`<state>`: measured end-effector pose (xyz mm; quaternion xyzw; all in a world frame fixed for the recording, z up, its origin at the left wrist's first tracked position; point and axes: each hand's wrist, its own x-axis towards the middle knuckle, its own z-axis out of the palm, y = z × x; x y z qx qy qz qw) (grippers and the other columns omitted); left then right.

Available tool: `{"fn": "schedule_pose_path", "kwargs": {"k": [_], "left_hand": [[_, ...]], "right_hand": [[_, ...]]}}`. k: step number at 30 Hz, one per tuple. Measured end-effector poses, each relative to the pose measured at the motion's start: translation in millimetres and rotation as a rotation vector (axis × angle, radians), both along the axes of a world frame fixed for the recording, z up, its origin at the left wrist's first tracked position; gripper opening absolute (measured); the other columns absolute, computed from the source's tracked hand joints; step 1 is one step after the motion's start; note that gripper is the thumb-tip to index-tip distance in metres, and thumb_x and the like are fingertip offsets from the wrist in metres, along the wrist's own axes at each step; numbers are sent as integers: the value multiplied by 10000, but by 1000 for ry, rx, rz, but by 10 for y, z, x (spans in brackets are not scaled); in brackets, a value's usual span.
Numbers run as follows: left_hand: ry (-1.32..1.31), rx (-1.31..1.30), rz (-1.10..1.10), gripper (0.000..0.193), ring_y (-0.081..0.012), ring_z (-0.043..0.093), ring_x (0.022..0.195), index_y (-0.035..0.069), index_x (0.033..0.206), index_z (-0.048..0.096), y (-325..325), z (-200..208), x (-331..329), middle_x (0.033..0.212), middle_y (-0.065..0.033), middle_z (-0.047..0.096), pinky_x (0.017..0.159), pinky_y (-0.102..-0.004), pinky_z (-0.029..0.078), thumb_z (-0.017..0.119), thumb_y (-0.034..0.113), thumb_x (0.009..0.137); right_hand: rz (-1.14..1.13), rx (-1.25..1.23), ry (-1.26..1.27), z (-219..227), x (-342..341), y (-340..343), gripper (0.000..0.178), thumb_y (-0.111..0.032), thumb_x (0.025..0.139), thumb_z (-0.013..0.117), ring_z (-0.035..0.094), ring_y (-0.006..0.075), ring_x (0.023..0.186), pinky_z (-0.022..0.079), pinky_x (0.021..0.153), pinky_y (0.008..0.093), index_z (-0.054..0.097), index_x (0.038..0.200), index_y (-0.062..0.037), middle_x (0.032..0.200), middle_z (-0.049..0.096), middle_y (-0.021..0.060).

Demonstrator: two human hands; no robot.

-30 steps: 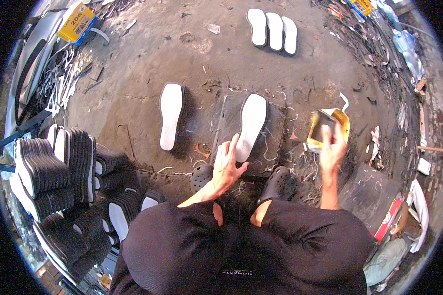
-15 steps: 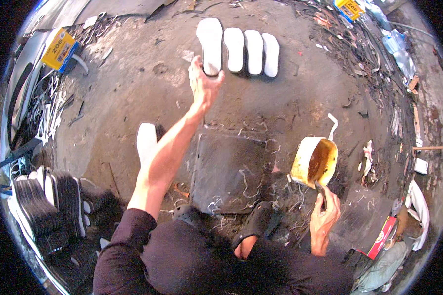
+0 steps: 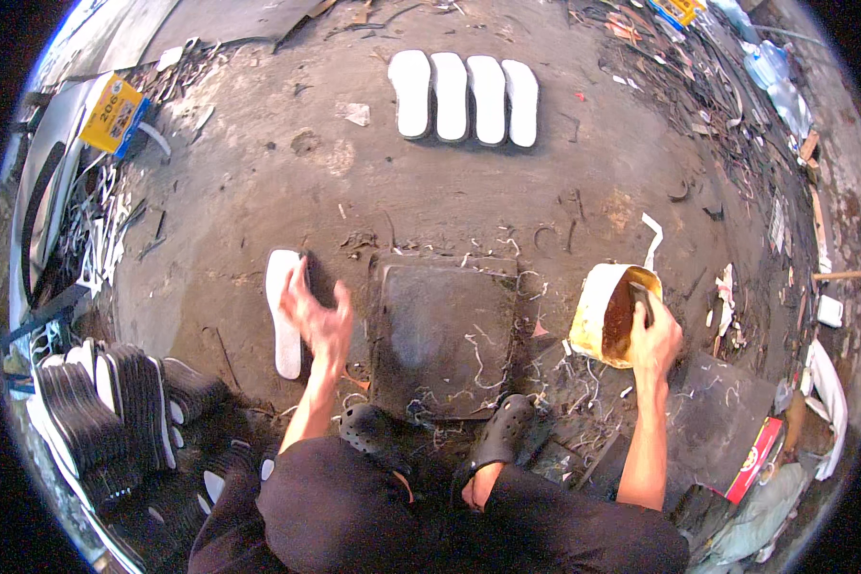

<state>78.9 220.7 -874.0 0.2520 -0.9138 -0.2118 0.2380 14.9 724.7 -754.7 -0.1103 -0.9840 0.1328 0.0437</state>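
A white shoe sole point(image 3: 286, 349) with a dark edge lies on the ground at the left. Over its right side my left hand point(image 3: 319, 323) hovers with fingers apart, slightly blurred; whether a fingertip touches it I cannot tell. My right hand point(image 3: 658, 341) is at the opening of a tilted, cream-coloured tub point(image 3: 591, 308) stained brown inside. Its fingers pinch a thin dark tool point(image 3: 642, 304), whose lower end is hidden in the tub. Farther off, several white soles point(image 3: 450, 98) stand side by side in a row.
A dark square slab point(image 3: 445, 330) lies between my hands, before my black clogs point(image 3: 499, 430). Stacked soles point(image 3: 86, 411) fill the lower left. Scraps and strips litter both sides, with a yellow box point(image 3: 113, 115) at upper left and a red box point(image 3: 754, 459) at lower right.
My left hand has let go of the leftmost far sole and come back to the near sole. That far sole now stands closer to the row. My right hand has moved up into the tub's opening.
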Motion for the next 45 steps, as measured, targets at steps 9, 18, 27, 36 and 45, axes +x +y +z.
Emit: {"fn": "schedule_pose_path", "kwargs": {"k": [9, 18, 27, 36, 45], "left_hand": [[-154, 121, 82, 907, -413, 539, 1330, 78, 1604, 514, -594, -22, 1306, 1431, -201, 629, 1189, -558, 408, 928, 175, 803], [-143, 300, -475, 837, -424, 556, 1272, 157, 1544, 614, 913, 399, 1203, 1377, -217, 580, 1097, -542, 473, 950, 322, 795], [-430, 261, -686, 951, -468, 490, 1323, 204, 1707, 408, 1020, 272, 1562, 1513, -288, 434, 1095, -572, 445, 862, 298, 877], [-346, 325, -709, 909, -481, 528, 1273, 162, 1690, 428, 999, 234, 1562, 1483, -305, 439, 1084, -546, 478, 840, 195, 880], [-365, 432, -702, 921, -536, 467, 1413, 189, 1701, 409, 1012, 108, 1568, 1554, -339, 411, 1196, -571, 435, 860, 219, 898]], "right_hand": [[-461, -806, 359, 264, 398, 416, 407, -353, 1055, 755, 625, 91, 788, 502, 597, 282, 741, 1175, 35, 958, 732, -6], [54, -1041, -225, 800, 725, -1296, 615, -385, 1010, 825, 627, 68, 672, 515, 485, 235, 686, 1407, 64, 987, 720, 35], [406, -437, 162, -853, 589, -2407, 254, -153, 974, 765, 786, 391, 853, 625, 814, 472, 759, 1147, 32, 981, 771, 270], [1226, -158, -224, -718, -504, -2609, 401, -78, 903, 664, 694, 343, 1174, 576, 1015, 455, 772, 1280, -160, 1202, 772, 134], [985, -222, 40, -918, 428, -1776, 500, 23, 950, 583, 751, 335, 1084, 620, 973, 480, 758, 1375, -174, 1172, 788, 142]]}}
